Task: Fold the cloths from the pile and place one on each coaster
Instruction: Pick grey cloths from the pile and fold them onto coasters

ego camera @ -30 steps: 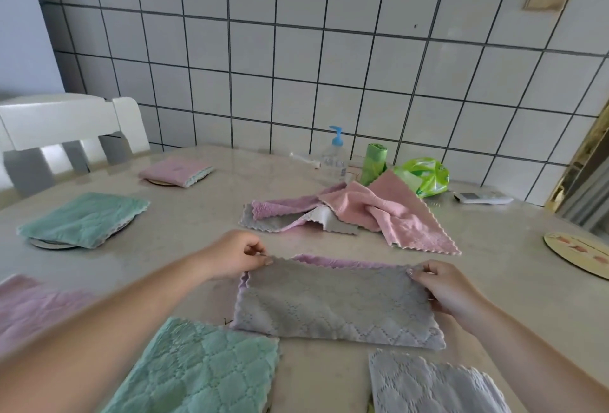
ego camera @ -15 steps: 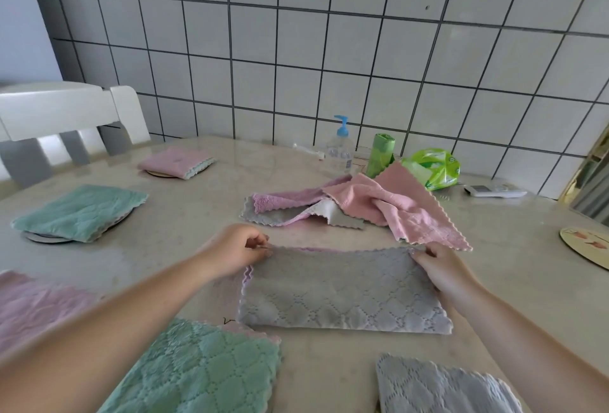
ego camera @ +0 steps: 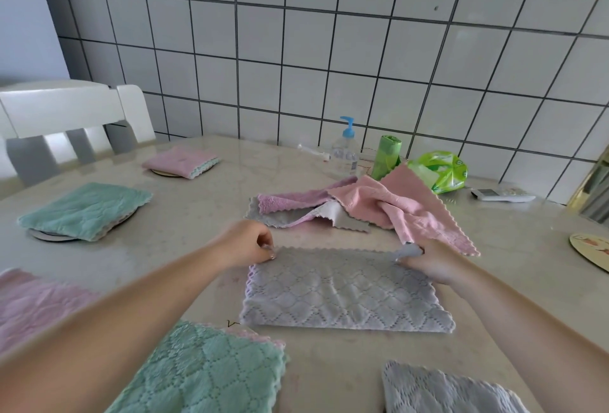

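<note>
A person's left hand [ego camera: 248,245] and right hand [ego camera: 428,262] each pinch a far corner of a grey cloth [ego camera: 342,290] lying folded in half at the centre of a marble-look table [ego camera: 184,215], fingers closed tight on the scalloped edge, apparently to line the layers up before the next fold. The right corner is lifted slightly off the surface. The unfolded pile [ego camera: 359,206] waits just beyond, at 12 o'clock, within easy reach. At 10 o'clock, a green cloth [ego camera: 84,211] and, farther off, a pink cloth [ego camera: 179,160] already sit folded on round coasters (only the rims show beneath them). A bare coaster [ego camera: 591,251] at 3 o'clock looks a likely destination for the grey one. More cloths lie flat at the near edge; whether coasters sit under them cannot be told.
</note>
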Demonstrator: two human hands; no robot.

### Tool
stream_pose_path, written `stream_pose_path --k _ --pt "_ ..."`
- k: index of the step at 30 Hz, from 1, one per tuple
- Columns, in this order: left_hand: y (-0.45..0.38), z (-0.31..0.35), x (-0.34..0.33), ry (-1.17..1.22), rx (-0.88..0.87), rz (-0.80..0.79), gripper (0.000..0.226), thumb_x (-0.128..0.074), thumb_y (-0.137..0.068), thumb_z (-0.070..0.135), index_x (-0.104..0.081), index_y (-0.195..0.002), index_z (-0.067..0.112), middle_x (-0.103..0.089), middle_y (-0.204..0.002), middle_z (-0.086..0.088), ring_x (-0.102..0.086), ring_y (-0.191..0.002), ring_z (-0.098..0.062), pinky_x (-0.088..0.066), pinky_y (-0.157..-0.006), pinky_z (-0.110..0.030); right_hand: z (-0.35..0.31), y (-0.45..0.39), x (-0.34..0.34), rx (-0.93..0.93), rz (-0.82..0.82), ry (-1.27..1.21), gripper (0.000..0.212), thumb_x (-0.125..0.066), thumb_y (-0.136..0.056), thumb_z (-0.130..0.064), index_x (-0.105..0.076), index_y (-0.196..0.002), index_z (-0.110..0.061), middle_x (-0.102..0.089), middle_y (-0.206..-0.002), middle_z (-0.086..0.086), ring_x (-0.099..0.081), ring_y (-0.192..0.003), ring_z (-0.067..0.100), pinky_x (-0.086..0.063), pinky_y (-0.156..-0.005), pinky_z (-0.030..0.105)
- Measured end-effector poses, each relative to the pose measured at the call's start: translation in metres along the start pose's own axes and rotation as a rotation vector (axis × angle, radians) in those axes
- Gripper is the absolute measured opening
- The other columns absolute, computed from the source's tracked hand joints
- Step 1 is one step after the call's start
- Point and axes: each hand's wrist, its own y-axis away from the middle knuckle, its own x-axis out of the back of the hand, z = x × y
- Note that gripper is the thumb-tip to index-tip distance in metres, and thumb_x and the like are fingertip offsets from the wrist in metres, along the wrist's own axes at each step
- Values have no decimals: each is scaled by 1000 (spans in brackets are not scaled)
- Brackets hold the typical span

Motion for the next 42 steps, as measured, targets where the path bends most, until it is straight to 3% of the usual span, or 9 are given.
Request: stream_pose_path --k 4,15,18,22,27,31,34,38,42 --pt "-1 -1 3 24 -7 1 20 -69 -80 15 -54 -71 24 -53 -70 14 -51 -70 -10 -35 -55 -15 0 0 6 -45 -89 -16 22 -61 -86 -22 -59 -102 -8 -66 -105 15 -59 -80 20 -48 -67 28" --pt "-5 3 9 68 28 21 18 -70 -80 14 -56 -71 22 -60 -84 1 -58 -85 -18 -43 -74 -26 -4 16 25 -9 -295 -591 20 -65 -83 -9 -61 -102 -6 -72 -97 11 -68 -81 18 -56 -67 26" --pt "-1 6 11 22 2 -102 12 -66 -84 18 -68 -95 19 -63 -96 2 -59 -90 -15 -44 -79 -25 0 14 21 -10 -309 -576 15 -69 -80 -10 -62 -92 -5 -71 -77 4 -66 -69 12 -52 -61 23" --pt "-2 11 15 -78 3 -144 27 -62 -87 22 -67 -112 14 -66 -104 2 -60 -93 -13 -44 -79 -22 6 8 16 -50 -247 -583 22 -67 -84 -20 -65 -101 -6 -71 -88 6 -66 -77 15 -52 -65 24" --pt "-7 6 15 -23 47 -85 21 -66 -84 26 -72 -95 9 -62 -72 5 -47 -54 1 -34 -51 -11 10 -2 13 -11 -34 -581 11 -70 -81 -15 -66 -82 -5 -68 -77 5 -62 -64 11 -50 -55 18" --pt "-14 -1 13 225 126 46 22 -71 -81 15 -71 -97 0 -63 -67 -2 -51 -43 2 -39 -49 -11 17 -11 10 65 141 -604 10 -69 -79 -2 -65 -76 -10 -60 -75 5 -56 -76 20 -50 -76 35" --pt "-20 -4 9 298 154 108 30 -70 -79 3 -67 -108 2 -68 -102 -9 -66 -81 -5 -45 -68 -16 18 -15 5 81 220 -540 19 -67 -79 -1 -69 -85 -20 -64 -82 1 -61 -85 24 -50 -88 45" --pt "-18 3 -6 68 49 299 28 -65 -81 15 -66 -109 18 -60 -115 -7 -57 -105 -22 -46 -89 -34 4 -9 -6 131 459 -144 31 -59 -84 -17 -64 -114 -23 -61 -108 -3 -58 -92 19 -44 -70 29" --pt "-10 38 -30 -52 -259 222 29 -53 -89 24 -62 -116 16 -56 -121 1 -52 -115 -18 -43 -97 -35 -19 -3 -34 420 365 111 40 -51 -89 -21 -55 -128 -19 -45 -141 -3 -34 -133 15 -32 -107 33"
